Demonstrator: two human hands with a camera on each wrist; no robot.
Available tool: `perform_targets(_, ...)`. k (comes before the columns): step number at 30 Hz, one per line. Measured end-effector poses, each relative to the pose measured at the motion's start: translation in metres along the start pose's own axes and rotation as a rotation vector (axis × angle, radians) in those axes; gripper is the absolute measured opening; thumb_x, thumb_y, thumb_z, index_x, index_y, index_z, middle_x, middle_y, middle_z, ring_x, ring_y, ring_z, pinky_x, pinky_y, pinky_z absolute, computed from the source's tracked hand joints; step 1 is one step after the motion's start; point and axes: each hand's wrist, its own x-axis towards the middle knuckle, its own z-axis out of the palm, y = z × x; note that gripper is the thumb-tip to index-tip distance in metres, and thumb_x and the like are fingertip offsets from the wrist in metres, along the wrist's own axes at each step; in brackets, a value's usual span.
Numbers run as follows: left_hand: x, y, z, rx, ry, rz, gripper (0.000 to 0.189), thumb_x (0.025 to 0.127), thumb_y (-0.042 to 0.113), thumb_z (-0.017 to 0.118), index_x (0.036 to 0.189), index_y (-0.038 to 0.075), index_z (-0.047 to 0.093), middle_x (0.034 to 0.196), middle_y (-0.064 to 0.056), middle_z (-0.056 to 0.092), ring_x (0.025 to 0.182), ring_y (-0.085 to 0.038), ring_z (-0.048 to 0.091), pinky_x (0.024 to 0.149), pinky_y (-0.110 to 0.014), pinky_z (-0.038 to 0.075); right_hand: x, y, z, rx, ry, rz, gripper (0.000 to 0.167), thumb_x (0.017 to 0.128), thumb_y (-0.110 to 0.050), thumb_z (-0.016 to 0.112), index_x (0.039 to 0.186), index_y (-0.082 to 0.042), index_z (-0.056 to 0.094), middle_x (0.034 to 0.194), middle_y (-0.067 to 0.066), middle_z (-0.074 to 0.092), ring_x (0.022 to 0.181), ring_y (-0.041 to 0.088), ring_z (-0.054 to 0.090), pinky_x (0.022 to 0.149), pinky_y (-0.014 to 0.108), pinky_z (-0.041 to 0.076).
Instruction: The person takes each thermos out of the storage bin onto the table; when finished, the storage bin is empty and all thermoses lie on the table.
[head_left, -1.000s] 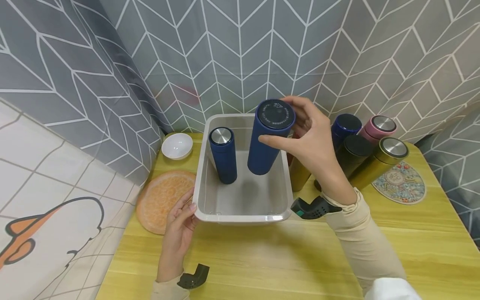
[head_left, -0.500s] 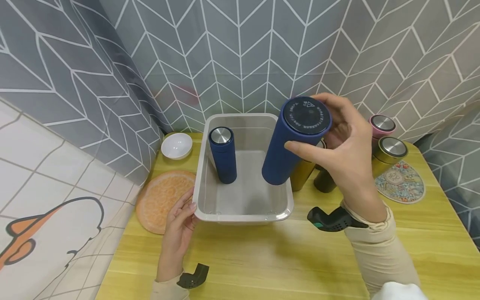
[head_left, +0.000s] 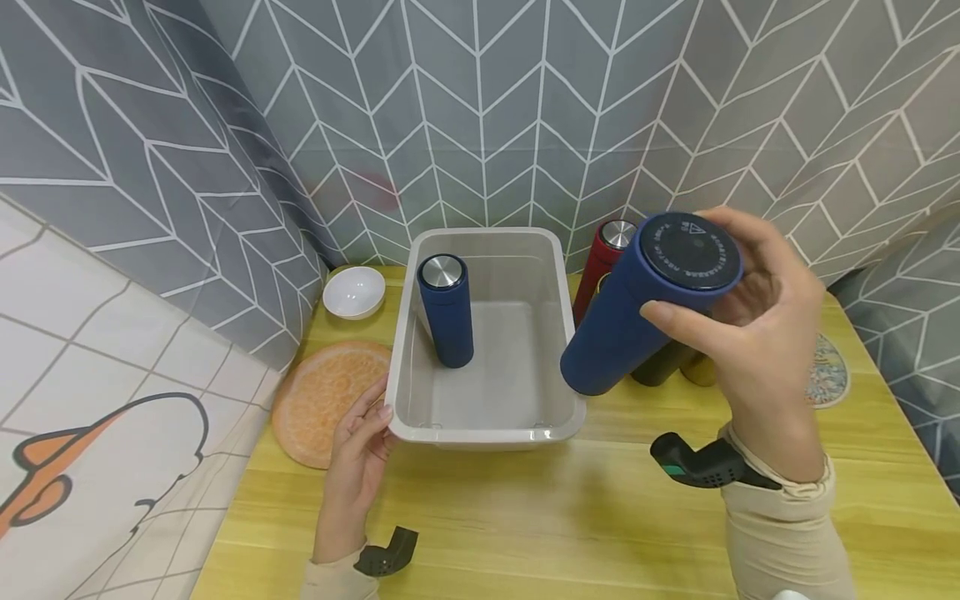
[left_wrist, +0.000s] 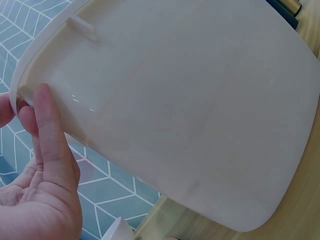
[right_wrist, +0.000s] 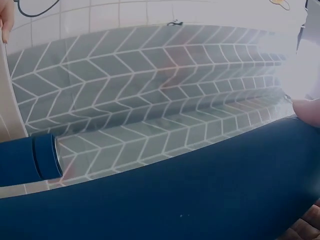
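Observation:
My right hand (head_left: 772,333) grips a large blue thermos (head_left: 611,333) at its upper end, thumb in front. The thermos leans, its black end with a ring of white print facing up and its lower end overlapping the right rim of a light grey plastic bin (head_left: 487,436). With thumb and fingers my left hand (head_left: 362,454) pinches that bin's front left rim; the left wrist view shows the fingers (left_wrist: 50,130) against the outer wall. Inside the bin stands a slimmer blue thermos (head_left: 450,325) with a silver-topped lid. In the right wrist view, the held thermos (right_wrist: 165,200) crosses the bottom.
Right of the bin stand a red thermos (head_left: 592,267), a black one (head_left: 654,368) and a gold one (head_left: 699,369), partly hidden by the held thermos and hand. A patterned round mat (head_left: 831,375) lies beyond. At left are a white bowl (head_left: 354,292) and an orange-slice mat (head_left: 315,408).
My right hand has carried the large blue thermos rightward from over the bin to its right rim, tilting it more. The red thermos has come into view. The left hand and bin have stayed put.

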Motion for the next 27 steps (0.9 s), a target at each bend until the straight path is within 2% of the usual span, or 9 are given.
perform_targets(12,0.0,0.0,0.001,-0.005,0.011,-0.012,0.045,0.099,-0.009,0.04,0.13,0.014,0.063,0.106,0.003,0.073,0.09,-0.004,0.07,0.071,-0.011,0.058,-0.012,0.006,-0.028,0.122,0.039,-0.048,0.072,0.058,0.041,0.06,0.126,0.021,0.052,0.112,0.023,0.069,0.104,0.03,0.068,0.089,0.029,0.061)
perform_targets(17,-0.001,0.001,0.002,-0.018,0.016,-0.006,0.044,0.098,-0.009,0.04,0.129,0.012,0.064,0.109,0.001,0.074,0.092,-0.005,0.071,0.073,-0.012,0.059,-0.017,0.008,-0.04,0.094,0.044,-0.057,0.072,0.058,0.041,0.06,0.127,0.022,0.051,0.114,0.023,0.07,0.106,0.029,0.068,0.091,0.029,0.06)
perform_targets(23,0.0,0.002,0.004,-0.018,0.007,0.001,0.043,0.098,-0.009,0.04,0.129,0.01,0.063,0.111,0.0,0.074,0.094,-0.006,0.071,0.075,-0.013,0.059,-0.025,0.017,-0.055,0.061,0.096,-0.007,0.073,0.06,0.042,0.059,0.129,0.02,0.051,0.117,0.022,0.071,0.105,0.026,0.07,0.088,0.026,0.06)
perform_targets(27,0.0,0.002,0.004,-0.028,-0.002,0.003,0.044,0.098,-0.009,0.04,0.13,0.01,0.063,0.11,0.0,0.074,0.094,-0.006,0.071,0.074,-0.013,0.059,-0.031,0.023,-0.067,-0.026,0.191,0.067,0.076,0.063,0.037,0.065,0.133,0.012,0.053,0.115,0.017,0.074,0.101,0.022,0.071,0.084,0.021,0.06)
